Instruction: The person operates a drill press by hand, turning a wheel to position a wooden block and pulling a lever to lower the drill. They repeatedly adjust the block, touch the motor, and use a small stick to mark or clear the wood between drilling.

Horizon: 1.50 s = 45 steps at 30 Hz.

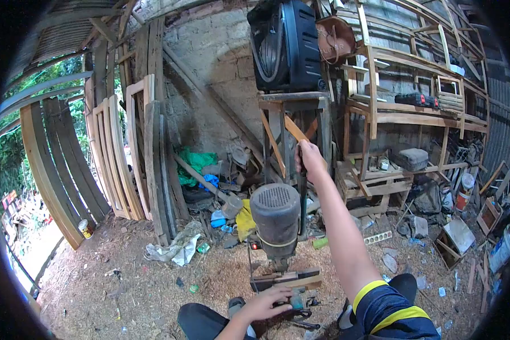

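In front of me stands a bench machine with a round, vented motor housing [275, 212], dark and dusty. My right hand [310, 157] is raised beyond it, fingers wrapped round a long dark lever [302, 195] on the machine's right side. Under the motor, a light wooden piece [307, 282] lies across the machine's base beside darker bars. My left hand [266, 304] rests low at the near side of the base, its fingers stretched out over a teal metal part [296, 301]. The tool's tip under the motor is mostly hidden.
Wood shavings [221, 277] and litter cover the dirt floor. A black speaker [286, 48] stands on a tall wooden stool [293, 101] behind the machine. Planks and frames [116, 158] lean at the left. At the right stands a wooden rack [419, 116]. A mallet [229, 205] lies behind the machine.
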Motion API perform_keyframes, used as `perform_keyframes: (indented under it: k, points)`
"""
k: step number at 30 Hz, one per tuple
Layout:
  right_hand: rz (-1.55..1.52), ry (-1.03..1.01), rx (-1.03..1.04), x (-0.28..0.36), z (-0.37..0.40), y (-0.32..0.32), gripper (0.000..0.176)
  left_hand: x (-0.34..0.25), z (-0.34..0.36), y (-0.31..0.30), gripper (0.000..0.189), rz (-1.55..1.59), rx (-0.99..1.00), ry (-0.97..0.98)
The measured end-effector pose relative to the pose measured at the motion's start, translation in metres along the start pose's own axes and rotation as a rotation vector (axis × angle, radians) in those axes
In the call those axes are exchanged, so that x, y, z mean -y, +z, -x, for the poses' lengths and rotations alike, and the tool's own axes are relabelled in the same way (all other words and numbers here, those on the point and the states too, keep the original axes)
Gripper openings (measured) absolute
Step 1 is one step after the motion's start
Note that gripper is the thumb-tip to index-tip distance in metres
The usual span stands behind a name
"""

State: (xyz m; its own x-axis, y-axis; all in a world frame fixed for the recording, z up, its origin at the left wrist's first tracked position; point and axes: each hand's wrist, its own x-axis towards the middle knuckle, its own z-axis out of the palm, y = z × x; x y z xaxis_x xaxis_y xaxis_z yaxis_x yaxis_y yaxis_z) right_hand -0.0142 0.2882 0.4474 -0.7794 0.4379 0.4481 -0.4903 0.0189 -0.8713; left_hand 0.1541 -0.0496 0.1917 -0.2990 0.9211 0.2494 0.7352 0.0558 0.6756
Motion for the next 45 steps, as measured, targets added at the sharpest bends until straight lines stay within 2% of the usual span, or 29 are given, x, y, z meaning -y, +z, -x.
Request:
perform_keyframes:
  k: [2, 5, 7, 8, 9, 10, 11, 14, 18, 20, 24, 25, 29, 31, 33, 41, 44, 45]
  points:
    - [-0.018, 0.032, 0.047, 0.018, 0.018, -0.001, 0.036, 0.000, 0.001, -0.001, 0.041, 0.053, 0.008, -0.019]
    - [-0.007, 0.039, 0.095, 0.018, 0.007, -0.004, 0.038, 0.024, 0.002, 0.006, 0.036, -0.059, 0.036, 0.020]
    - [-0.028, -0.087, 0.069, 0.001, -0.018, -0.001, 0.032, 0.017, 0.000, 0.005, 0.041, -0.095, 0.022, -0.002]
    - [0.083, -0.116, 0.073, -0.008, -0.031, -0.002, 0.030, 0.002, -0.006, 0.001, 0.045, -0.120, -0.092, 0.033]
    - [-0.044, -0.025, 0.093, -0.001, -0.023, 0.001, 0.031, -0.015, -0.013, -0.003, 0.050, -0.145, -0.206, 0.067]
    - [-0.169, 0.069, 0.107, 0.017, -0.007, 0.008, 0.033, -0.025, -0.016, -0.005, 0.064, -0.122, -0.299, 0.049]
    - [-0.293, 0.165, 0.115, 0.028, 0.008, 0.010, 0.034, -0.017, -0.018, -0.001, 0.069, -0.058, -0.382, 0.085]
    - [-0.224, 0.063, 0.241, 0.015, 0.030, -0.009, 0.033, -0.014, -0.021, -0.002, 0.076, -0.257, -0.523, 0.101]
    - [-0.241, -0.129, 0.071, 0.022, 0.078, 0.005, 0.033, -0.012, -0.028, 0.002, 0.077, -0.345, -0.627, 0.111]
    - [-0.173, -0.155, 0.051, 0.020, 0.065, 0.007, 0.033, -0.012, -0.036, -0.003, 0.075, -0.430, -0.635, 0.152]
    - [-0.139, -0.134, 0.053, 0.022, 0.048, 0.006, 0.036, -0.040, -0.061, -0.033, 0.078, -0.599, -0.647, 0.099]
    - [-0.150, -0.100, 0.047, 0.024, 0.053, 0.008, 0.037, -0.042, -0.068, -0.041, 0.079, -0.620, -0.675, 0.089]
    - [-0.240, -0.239, 0.090, 0.022, 0.118, 0.003, 0.037, -0.027, -0.078, -0.052, 0.079, -0.617, -0.862, 0.173]
    - [-0.225, -0.239, 0.098, 0.019, 0.134, -0.003, 0.029, -0.020, -0.076, -0.053, 0.078, -0.632, -0.928, 0.180]
    - [-0.271, -0.270, 0.172, 0.014, 0.129, -0.006, 0.027, -0.018, -0.073, -0.050, 0.075, -0.627, -0.885, 0.163]
    - [-0.245, -0.268, 0.148, 0.018, 0.135, -0.006, 0.027, -0.024, -0.083, -0.054, 0.069, -0.606, -0.836, 0.116]
    - [-0.224, -0.344, 0.211, 0.011, 0.129, -0.011, 0.025, -0.023, -0.091, -0.057, 0.069, -0.610, -0.831, 0.121]
    - [-0.244, -0.315, 0.222, 0.015, 0.130, -0.011, 0.028, -0.023, -0.094, -0.058, 0.069, -0.616, -0.835, 0.125]
